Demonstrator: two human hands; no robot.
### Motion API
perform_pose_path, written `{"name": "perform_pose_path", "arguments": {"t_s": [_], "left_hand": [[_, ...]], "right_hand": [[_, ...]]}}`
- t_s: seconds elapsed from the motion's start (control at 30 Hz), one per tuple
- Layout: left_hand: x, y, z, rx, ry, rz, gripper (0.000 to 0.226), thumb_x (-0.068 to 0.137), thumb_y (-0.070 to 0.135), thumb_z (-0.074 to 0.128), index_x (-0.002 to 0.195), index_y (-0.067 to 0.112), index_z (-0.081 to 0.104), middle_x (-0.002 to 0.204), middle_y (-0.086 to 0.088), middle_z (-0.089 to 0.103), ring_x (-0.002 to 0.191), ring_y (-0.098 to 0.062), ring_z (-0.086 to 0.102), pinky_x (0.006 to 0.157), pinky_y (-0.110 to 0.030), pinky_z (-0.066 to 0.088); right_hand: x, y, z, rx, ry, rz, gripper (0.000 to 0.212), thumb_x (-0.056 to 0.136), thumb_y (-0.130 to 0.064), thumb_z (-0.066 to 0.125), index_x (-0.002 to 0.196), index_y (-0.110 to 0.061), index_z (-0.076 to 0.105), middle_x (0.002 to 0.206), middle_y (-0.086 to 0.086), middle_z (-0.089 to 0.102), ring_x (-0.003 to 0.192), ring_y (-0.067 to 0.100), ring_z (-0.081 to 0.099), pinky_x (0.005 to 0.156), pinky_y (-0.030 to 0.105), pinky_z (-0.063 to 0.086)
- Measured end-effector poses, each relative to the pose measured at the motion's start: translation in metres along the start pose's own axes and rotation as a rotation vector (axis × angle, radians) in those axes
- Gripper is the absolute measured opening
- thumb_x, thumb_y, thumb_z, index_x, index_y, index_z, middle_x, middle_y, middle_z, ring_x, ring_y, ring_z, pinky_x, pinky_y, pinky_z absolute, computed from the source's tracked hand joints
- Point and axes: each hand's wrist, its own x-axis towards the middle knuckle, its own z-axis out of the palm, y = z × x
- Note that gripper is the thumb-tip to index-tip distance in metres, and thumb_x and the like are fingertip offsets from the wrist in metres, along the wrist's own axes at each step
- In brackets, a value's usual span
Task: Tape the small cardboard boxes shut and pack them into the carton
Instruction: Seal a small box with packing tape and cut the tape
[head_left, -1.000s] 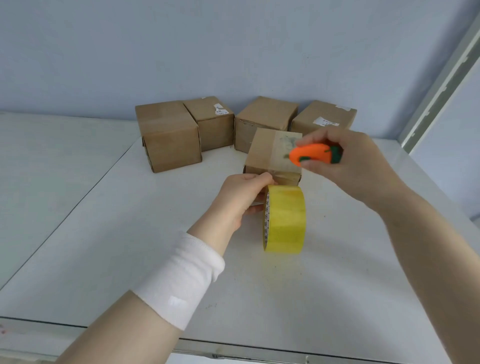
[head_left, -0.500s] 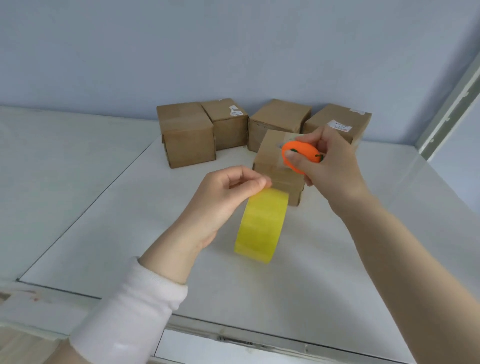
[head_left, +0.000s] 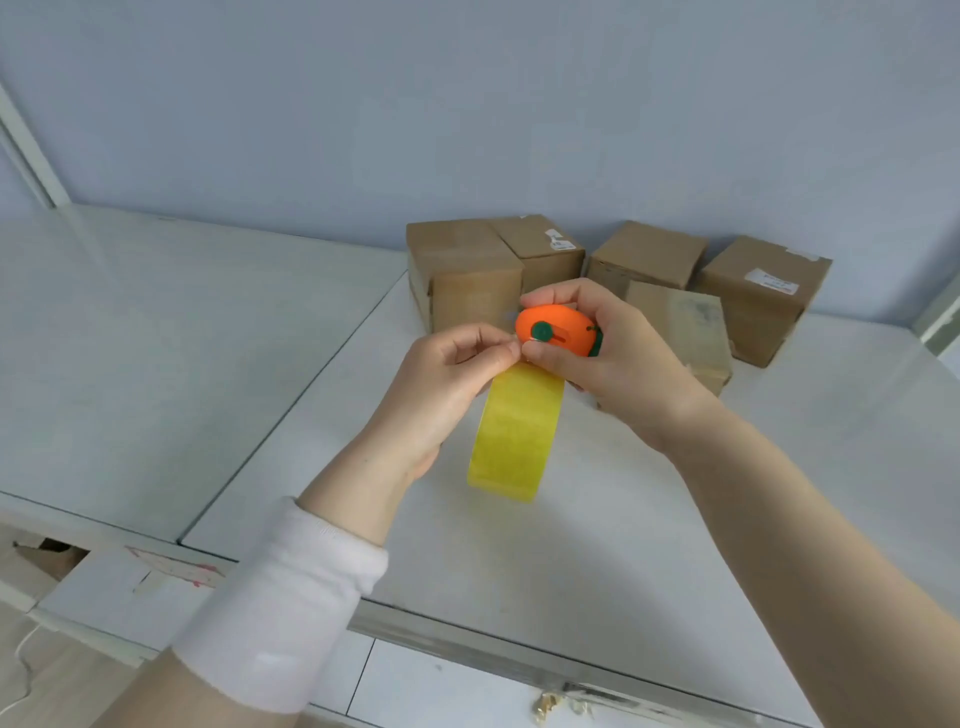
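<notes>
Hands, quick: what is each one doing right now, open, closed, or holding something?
Left hand: pinching the top of the yellow tape roll.
Right hand: closed around the orange cutter.

There is room to pass over the left and front of the bench (head_left: 623, 551), but five small boxes (head_left: 467, 275) stand bunched at the back.
</notes>
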Motion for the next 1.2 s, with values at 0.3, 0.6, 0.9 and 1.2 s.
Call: {"name": "perform_pose_path", "arguments": {"t_s": [0.3, 0.6, 0.9, 1.2], "left_hand": [[0.009, -0.017, -0.046, 0.238, -0.032, -0.048, 0.04, 0.07, 0.034, 0.08, 0.103, 0.022, 0.059, 0.107, 0.008, 0.065, 0.103, 0.006, 0.058, 0.089, -0.011, 0.043], [0.024, -0.024, -0.052, 0.127, -0.044, -0.049, 0.034, 0.073, 0.018, 0.078, 0.095, 0.023, 0.052, 0.1, 0.01, 0.062, 0.091, 0.009, 0.057, 0.073, 0.0, 0.041], [0.027, -0.027, -0.048, 0.128, 0.008, -0.074, 0.059, 0.076, 0.023, 0.074, 0.111, 0.021, 0.027, 0.127, 0.005, 0.047, 0.104, 0.004, 0.052, 0.085, -0.013, 0.046], [0.039, -0.01, -0.041, 0.918, 0.145, 0.292, 0.035, 0.083, 0.034, 0.066, 0.111, 0.016, 0.058, 0.123, 0.0, 0.051, 0.122, -0.021, 0.04, 0.089, -0.015, 0.021]], "right_hand": [[0.033, 0.013, 0.055, -0.154, 0.216, -0.053, 0.034, 0.082, -0.008, 0.068, 0.097, -0.037, 0.059, 0.094, -0.024, 0.062, 0.089, -0.007, 0.058, 0.08, 0.008, 0.045], [0.043, 0.012, 0.048, -0.124, 0.119, -0.035, 0.031, 0.082, -0.008, 0.069, 0.101, -0.032, 0.062, 0.094, -0.014, 0.064, 0.073, -0.006, 0.057, 0.061, 0.009, 0.045], [0.058, 0.034, 0.04, -0.199, 0.123, 0.236, 0.019, 0.085, -0.041, 0.062, 0.092, -0.024, 0.068, 0.087, -0.007, 0.067, 0.079, 0.005, 0.058, 0.067, 0.014, 0.044], [0.03, 0.031, -0.012, -0.747, 0.321, -0.029, 0.04, 0.087, -0.054, 0.051, 0.112, -0.025, 0.065, 0.113, -0.003, 0.064, 0.114, 0.023, 0.048, 0.092, 0.024, 0.032]]}}
